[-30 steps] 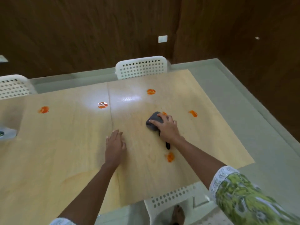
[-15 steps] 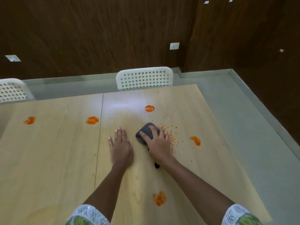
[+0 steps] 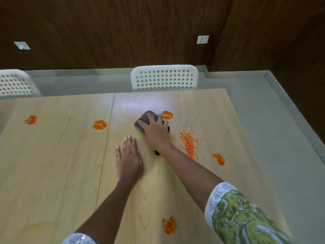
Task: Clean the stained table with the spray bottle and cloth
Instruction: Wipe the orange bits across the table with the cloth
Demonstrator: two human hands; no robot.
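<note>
My right hand presses a dark grey cloth onto the light wooden table, fingers spread over the wad. A tail of the cloth shows below my wrist. An orange stain lies right beside my fingertips. Loose orange crumbs are scattered to the right of my forearm. My left hand rests flat on the table, fingers straight, just left of the right wrist. Other orange stains sit at the left, far left, right and near the front edge. No spray bottle is in view.
A white perforated chair stands at the table's far edge, another chair at the far left. A seam splits the tabletop. Grey floor runs along the right, with dark wood walls behind.
My right hand has pushed the cloth away from me, up to the far stain, leaving a trail of orange crumbs on the right. My left hand stays flat.
</note>
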